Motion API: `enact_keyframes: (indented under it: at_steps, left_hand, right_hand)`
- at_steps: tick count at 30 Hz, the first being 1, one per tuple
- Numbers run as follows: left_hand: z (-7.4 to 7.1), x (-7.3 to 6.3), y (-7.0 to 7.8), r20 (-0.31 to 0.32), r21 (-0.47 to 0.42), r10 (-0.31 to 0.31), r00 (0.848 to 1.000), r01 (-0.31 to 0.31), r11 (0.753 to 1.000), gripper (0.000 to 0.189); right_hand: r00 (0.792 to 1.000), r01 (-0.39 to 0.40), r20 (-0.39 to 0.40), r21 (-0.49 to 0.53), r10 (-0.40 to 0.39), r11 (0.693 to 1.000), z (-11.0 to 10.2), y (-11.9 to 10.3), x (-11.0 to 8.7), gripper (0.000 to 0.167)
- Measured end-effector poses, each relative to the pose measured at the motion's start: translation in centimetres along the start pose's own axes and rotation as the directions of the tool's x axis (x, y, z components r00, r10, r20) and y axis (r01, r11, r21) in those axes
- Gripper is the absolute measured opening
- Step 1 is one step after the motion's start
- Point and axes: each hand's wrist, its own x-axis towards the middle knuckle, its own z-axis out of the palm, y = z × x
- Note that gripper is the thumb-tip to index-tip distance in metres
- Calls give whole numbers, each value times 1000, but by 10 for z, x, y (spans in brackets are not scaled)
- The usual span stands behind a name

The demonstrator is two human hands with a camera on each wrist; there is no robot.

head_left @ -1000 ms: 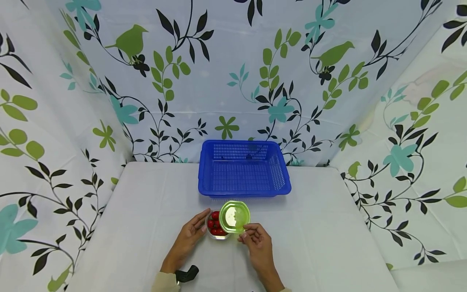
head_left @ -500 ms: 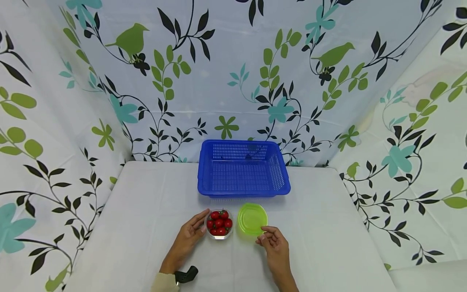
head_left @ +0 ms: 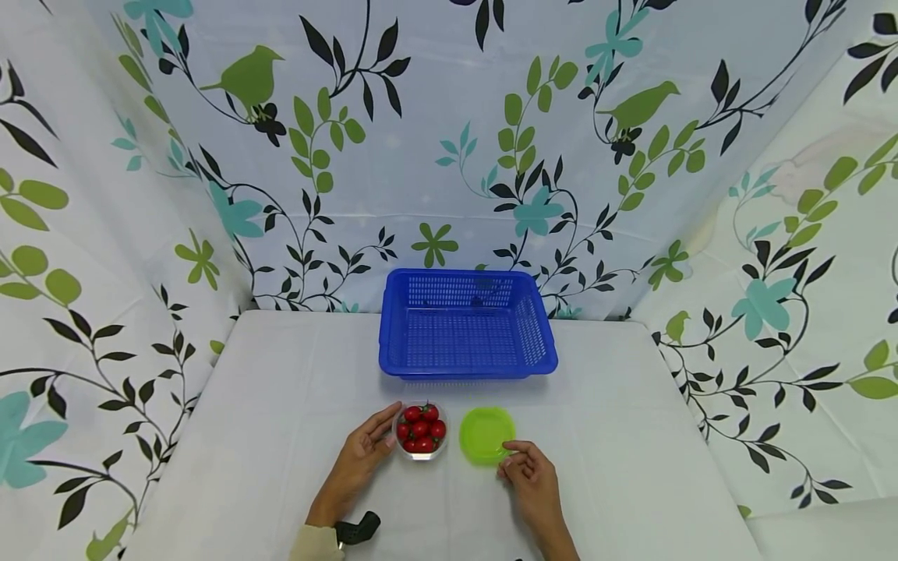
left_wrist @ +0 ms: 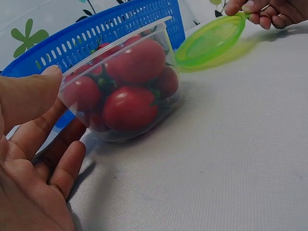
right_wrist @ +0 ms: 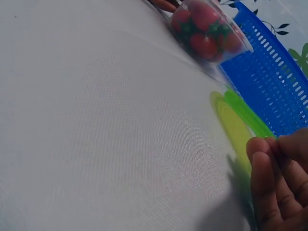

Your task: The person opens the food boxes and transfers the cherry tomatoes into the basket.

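At the white table (head_left: 295, 366), left hand (head_left: 361, 456) resting against the clear tub (head_left: 421, 456), thumb and fingers apart, right hand (head_left: 533, 477) pinching the lid (head_left: 486, 433) by its edge, lid green, see-through, tilted, right of the tub, red tomatoes (head_left: 421, 429) uncovered inside, lid no longer overlapping them as a second ago.

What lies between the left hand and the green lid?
The clear tub of red tomatoes sits between the left hand and the green lid; a bare strip of white tabletop parts tub from lid. The head view shows this.
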Motion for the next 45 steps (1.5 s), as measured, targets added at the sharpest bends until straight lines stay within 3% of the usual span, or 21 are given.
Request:
enact_keyframes:
  at_steps: [6,12,16,20,22,27,36,40,45]
  left_hand:
    - [0,0,0,1,7,4,1000,-4,1000,58]
    - [-1,1,0,-9,13,4,1000,-4,1000,58]
    - [0,1,-2,-4,17,10,1000,-10,1000,59]
    - [0,2,-2,1,18,9,1000,-9,1000,59]
    - [0,2,-1,2,16,8,1000,-8,1000,58]
    - [1,1,0,14,13,26,1000,-26,1000,58]
    - [-2,-1,-3,19,17,45,999,-46,999,58]
    - [-3,-1,-3,20,18,40,999,-40,999,58]
    - [-1,0,-2,9,22,22,1000,-22,1000,58]
  right_hand:
    - [999,-31,30,-94,34,995,-1,0,1,26]
    - [999,-43,-7,-255,42,966,-2,-2,3,20]
    - [996,9,-77,-390,-43,921,1,-3,3,17]
    - [972,70,-165,-482,-169,874,10,-6,4,21]
    - [964,95,-176,-479,-202,873,16,-10,5,23]
    - [961,177,-119,-427,-249,887,33,-24,11,29]
    - [935,335,29,-395,-353,855,67,-42,29,37]
    - [928,364,72,-385,-366,848,82,-46,36,37]
    - [936,348,96,-383,-338,856,97,-50,44,34]
